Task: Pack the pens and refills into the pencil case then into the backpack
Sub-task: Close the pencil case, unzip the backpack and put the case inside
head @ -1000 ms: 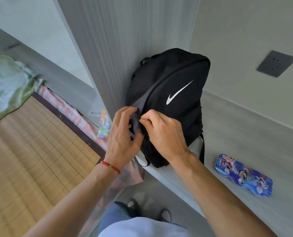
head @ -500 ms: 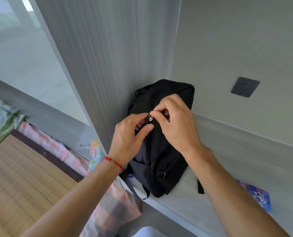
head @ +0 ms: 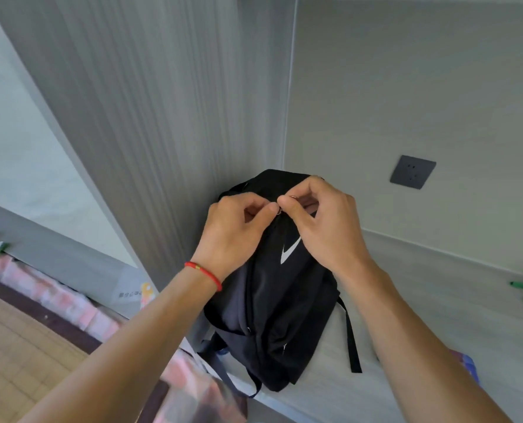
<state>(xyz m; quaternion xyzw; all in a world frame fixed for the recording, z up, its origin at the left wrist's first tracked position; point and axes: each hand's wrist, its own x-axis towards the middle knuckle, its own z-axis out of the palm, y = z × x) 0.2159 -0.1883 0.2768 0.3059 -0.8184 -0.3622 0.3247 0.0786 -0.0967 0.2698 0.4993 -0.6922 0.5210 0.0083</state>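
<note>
The black backpack (head: 280, 303) stands on the grey desk (head: 437, 315) in the corner, and both hands have climbed from its lower side to its top. The left hand (head: 232, 236) and right hand (head: 321, 227) each pinch a zip pull (head: 280, 211) there, so the zip looks opened for packing. The pencil case (head: 464, 363) lies just beside the right forearm, not yet inside.
</note>
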